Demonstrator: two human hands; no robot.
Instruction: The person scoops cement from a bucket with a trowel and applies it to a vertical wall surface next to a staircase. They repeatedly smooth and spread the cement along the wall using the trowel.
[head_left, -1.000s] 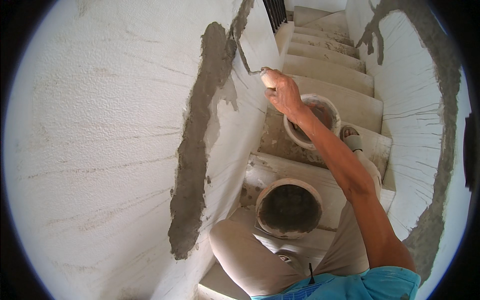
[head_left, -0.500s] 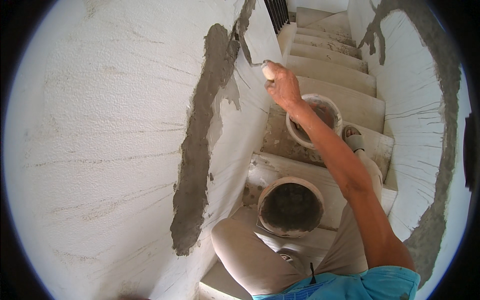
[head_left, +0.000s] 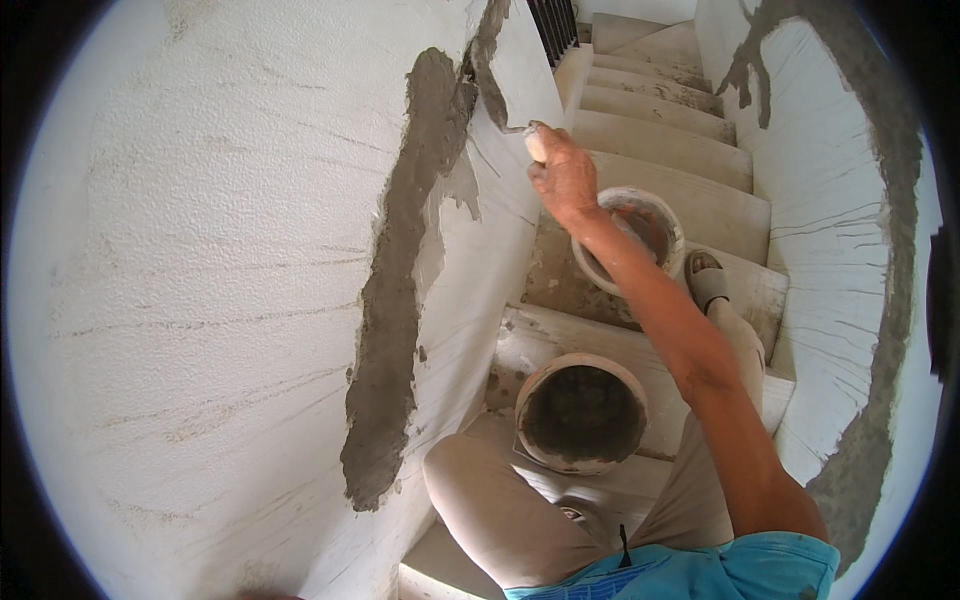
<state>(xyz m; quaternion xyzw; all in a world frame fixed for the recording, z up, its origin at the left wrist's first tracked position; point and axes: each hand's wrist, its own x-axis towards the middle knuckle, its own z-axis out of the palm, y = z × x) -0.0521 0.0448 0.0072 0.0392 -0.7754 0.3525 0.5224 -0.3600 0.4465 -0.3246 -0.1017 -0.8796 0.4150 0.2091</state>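
Looks like you're smoothing mortar [head_left: 384,290] by the wall's [head_left: 220,250] far edge, right hand [head_left: 565,178] gripping the trowel [head_left: 537,148]; left hand's unseen, can't tell. Next stroke probably wants light pressure.

Staircase, seen from above: its pale, stained steps [head_left: 675,182] carry two round buckets on separate treads, the lower bucket [head_left: 580,360] between my legs, the upper bucket [head_left: 628,192] beside my sandalled right foot [head_left: 707,277], apparently sharing its tread.
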